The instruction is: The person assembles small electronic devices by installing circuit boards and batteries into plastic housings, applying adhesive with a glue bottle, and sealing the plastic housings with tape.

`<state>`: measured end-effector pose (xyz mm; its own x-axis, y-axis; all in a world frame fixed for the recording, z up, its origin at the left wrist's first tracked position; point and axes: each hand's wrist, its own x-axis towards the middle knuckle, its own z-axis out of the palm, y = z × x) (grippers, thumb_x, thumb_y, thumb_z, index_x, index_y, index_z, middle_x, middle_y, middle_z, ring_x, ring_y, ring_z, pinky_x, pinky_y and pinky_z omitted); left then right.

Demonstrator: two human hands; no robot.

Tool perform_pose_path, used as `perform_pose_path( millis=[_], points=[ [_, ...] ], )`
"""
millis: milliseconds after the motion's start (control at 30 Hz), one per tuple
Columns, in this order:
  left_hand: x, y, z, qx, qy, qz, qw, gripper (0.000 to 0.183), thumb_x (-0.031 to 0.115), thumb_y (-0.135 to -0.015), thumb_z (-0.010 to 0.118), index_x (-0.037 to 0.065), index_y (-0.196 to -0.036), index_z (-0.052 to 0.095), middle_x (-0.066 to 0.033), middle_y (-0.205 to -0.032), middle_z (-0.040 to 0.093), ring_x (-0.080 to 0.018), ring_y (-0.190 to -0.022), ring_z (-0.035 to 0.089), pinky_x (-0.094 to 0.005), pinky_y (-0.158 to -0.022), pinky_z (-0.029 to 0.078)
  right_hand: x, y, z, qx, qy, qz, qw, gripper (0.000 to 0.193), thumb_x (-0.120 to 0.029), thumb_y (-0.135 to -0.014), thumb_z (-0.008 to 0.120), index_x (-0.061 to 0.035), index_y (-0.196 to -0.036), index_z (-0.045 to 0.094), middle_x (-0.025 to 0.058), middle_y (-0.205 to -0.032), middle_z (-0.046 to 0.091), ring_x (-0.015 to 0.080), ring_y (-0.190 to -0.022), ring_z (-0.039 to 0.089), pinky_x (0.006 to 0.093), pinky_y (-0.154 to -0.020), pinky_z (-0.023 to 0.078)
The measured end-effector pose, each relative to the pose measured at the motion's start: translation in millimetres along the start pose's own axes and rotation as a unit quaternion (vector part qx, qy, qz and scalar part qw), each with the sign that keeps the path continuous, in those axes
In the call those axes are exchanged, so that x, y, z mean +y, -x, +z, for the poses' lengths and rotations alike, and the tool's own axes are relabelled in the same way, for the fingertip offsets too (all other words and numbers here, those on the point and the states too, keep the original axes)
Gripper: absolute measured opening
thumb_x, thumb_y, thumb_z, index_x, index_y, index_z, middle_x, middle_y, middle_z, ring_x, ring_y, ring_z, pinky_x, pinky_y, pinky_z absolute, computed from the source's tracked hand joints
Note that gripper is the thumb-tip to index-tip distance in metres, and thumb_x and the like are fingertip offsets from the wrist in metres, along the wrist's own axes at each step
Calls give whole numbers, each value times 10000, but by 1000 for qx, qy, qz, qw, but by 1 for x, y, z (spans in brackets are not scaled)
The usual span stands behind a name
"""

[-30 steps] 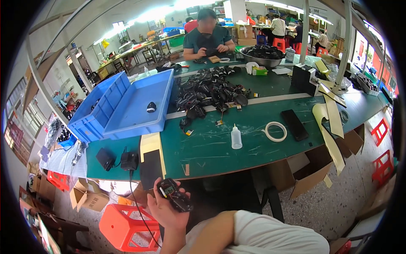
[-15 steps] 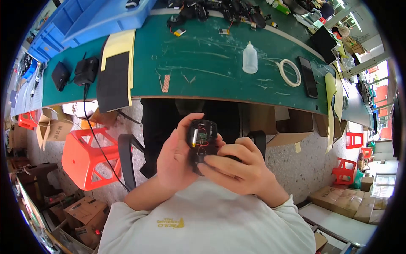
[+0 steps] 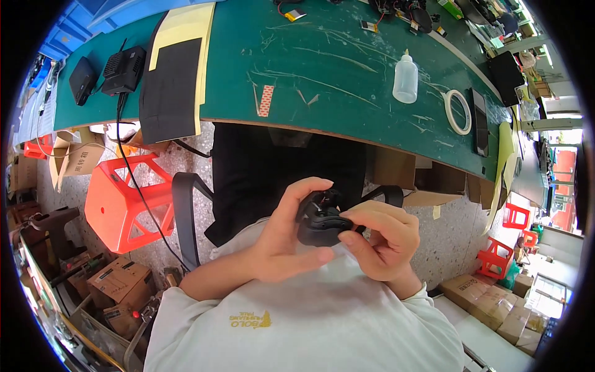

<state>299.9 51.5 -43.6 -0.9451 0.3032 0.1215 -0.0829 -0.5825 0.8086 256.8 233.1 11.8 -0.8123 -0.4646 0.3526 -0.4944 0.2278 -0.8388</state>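
Close to my chest, a black plastic device housing (image 3: 319, 226) is tilted with a rounded side facing me, and its inner part is mostly hidden. My left hand (image 3: 284, 239) holds it from the left, with the index finger over the far side and the thumb stretched along the near side. The thumb and fingertips of my right hand (image 3: 385, 239) pinch its right edge. Beyond the hands lies the green worktable (image 3: 235, 80). On it are a red-and-white patterned strip (image 3: 266, 101) and a translucent squeeze bottle (image 3: 406, 79) with a narrow tip.
A roll of tape (image 3: 458, 113) and a dark phone (image 3: 479, 123) lie at the table's right. Black and yellow sheets (image 3: 170, 93) hang over its front edge. Small battery cells (image 3: 294, 15) with wires lie farther back. A red stool (image 3: 127, 201) stands left, beside a hanging black cable (image 3: 133, 189).
The housing has been turned, so the wires and battery inside no longer show. My right hand has shifted to pinch its right edge. The view has swung, moving the table upward.
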Motion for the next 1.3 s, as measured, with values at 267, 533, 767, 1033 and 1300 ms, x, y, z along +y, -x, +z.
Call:
perform_pose_path(
  millis=[267,533,767,1033,1300],
  points=[
    [0,-7,3,75,-60,-1,995,638,-10,-847,650,11,-1388,313,-95,-1152,524,-158,-1046,531,-294,-919,418,11,7,12,74,81,-5,994,286,30,-697,753,44,-973,677,176,-961,673,235,-704,661,310,-622,545],
    [4,-8,-11,33,-237,10,971,603,19,-822,661,7,-1351,372,-122,-1067,586,-172,-948,587,-307,-824,472,7,-12,-7,-43,289,-198,935,367,-96,-621,730,-138,-986,723,38,-1126,617,228,-934,594,288,-630,483],
    [5,-13,-18,-41,-331,-16,943,610,67,-769,685,0,-1310,410,-128,-1011,613,-208,-871,626,-313,-746,500,9,-22,-4,-109,304,-254,912,378,-145,-650,707,-145,-1027,717,-13,-1067,624,174,-928,566,281,-639,437],
    [3,-9,-21,-21,-173,-86,981,671,41,-785,692,28,-1361,349,-112,-1174,532,-175,-1042,545,-334,-889,458,7,-21,-5,-104,319,-253,907,393,-147,-636,738,-86,-1023,714,0,-1025,608,176,-905,573,290,-652,452],
    [1,-2,-12,50,-52,-66,995,825,91,-775,698,87,-1447,219,-63,-1257,401,-159,-1156,434,-321,-993,364,18,-6,8,16,226,-147,963,599,-172,-502,841,-58,-1071,689,67,-970,599,234,-771,582,329,-661,508]
  ],
)
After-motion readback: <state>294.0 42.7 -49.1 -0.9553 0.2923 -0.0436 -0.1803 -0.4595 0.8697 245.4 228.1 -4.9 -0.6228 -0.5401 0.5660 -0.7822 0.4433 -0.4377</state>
